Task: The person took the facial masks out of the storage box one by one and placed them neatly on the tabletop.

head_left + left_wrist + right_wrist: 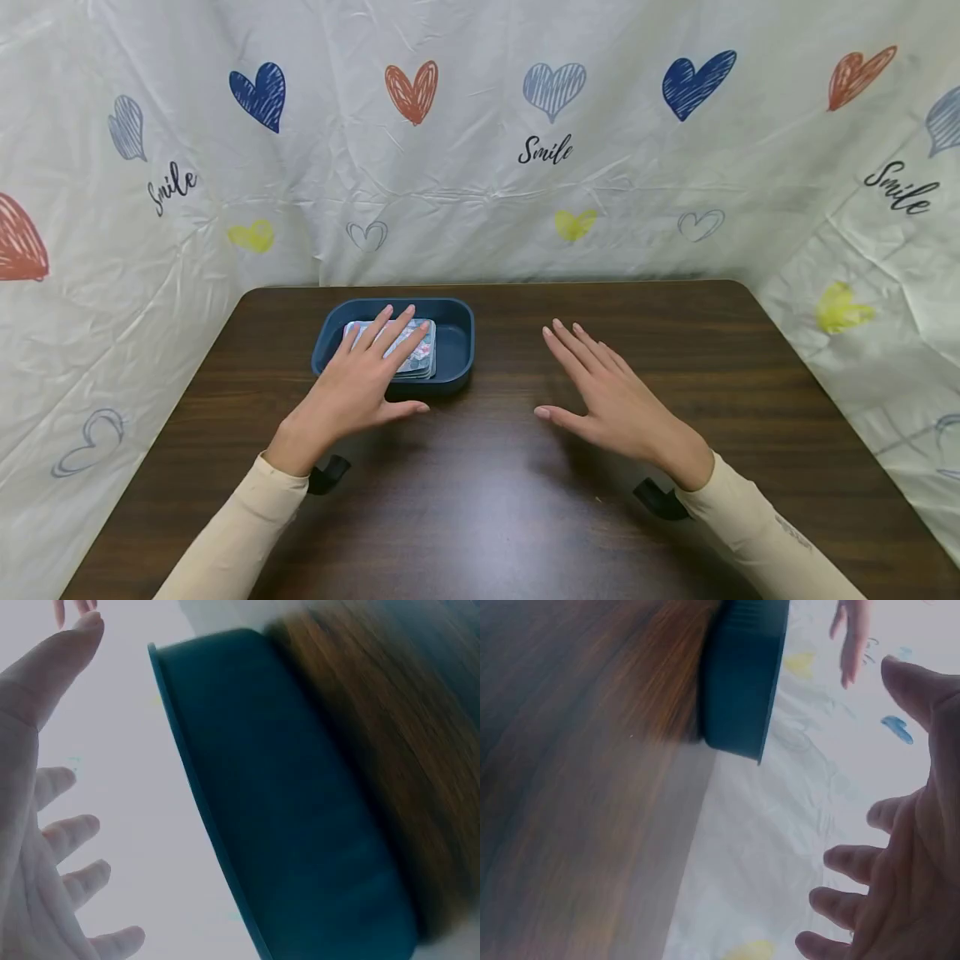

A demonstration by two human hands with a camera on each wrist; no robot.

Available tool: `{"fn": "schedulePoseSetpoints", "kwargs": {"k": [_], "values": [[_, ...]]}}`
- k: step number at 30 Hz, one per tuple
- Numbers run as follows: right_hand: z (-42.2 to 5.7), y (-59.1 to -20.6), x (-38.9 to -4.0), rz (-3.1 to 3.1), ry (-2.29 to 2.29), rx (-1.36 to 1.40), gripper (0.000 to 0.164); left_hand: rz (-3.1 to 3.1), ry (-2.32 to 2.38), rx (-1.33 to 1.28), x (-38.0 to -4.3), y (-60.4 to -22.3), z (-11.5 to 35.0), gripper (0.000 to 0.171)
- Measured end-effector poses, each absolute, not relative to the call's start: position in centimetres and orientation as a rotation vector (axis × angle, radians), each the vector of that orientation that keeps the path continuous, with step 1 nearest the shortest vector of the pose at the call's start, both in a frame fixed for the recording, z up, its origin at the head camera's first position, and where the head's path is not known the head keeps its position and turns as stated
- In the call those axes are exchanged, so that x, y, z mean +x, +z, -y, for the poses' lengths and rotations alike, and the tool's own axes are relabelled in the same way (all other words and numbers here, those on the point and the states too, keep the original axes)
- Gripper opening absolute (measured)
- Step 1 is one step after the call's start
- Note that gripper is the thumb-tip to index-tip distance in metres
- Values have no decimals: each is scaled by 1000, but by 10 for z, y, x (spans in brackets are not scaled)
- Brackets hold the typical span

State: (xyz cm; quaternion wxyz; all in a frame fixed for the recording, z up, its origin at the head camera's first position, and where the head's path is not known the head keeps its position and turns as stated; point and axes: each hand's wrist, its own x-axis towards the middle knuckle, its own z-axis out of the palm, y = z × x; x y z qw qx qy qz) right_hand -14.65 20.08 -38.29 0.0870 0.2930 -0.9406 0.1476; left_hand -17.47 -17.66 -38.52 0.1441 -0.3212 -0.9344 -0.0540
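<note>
A dark blue tray (455,354) with rounded corners stands at the back left of the table, and inside it lies a stack of patterned cards (423,354). My left hand (360,379) is spread over the tray's near left part, fingers straight, overlapping the cards in the head view. In the left wrist view the tray's side wall (277,810) shows beside that hand's thumb and fingers. To the right, my right hand (607,400) is held over the table with straight fingers, thumb apart, holding nothing. Its fingers (855,862) show spread in the right wrist view.
The dark wooden table (487,500) has its far edge against a white cloth (465,167) printed with hearts and the word Smile. Cloth also hangs along both sides. A black strap (328,475) is at the left wrist and another black strap (660,500) at the right.
</note>
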Motion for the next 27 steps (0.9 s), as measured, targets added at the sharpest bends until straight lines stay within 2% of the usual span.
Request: {"fn": "schedulePoseSetpoints", "kwargs": {"k": [11,19,27], "values": [[-183,-374,-158,2822,758,855,84,2617,-346,-940,-184,-387,215,101],[-172,-373,-177,2695,1085,874,75,2714,-508,-774,-190,-387,243,94],[-159,-371,-189,2661,1505,722,62,2702,-748,-663,-202,-394,266,85]]}}
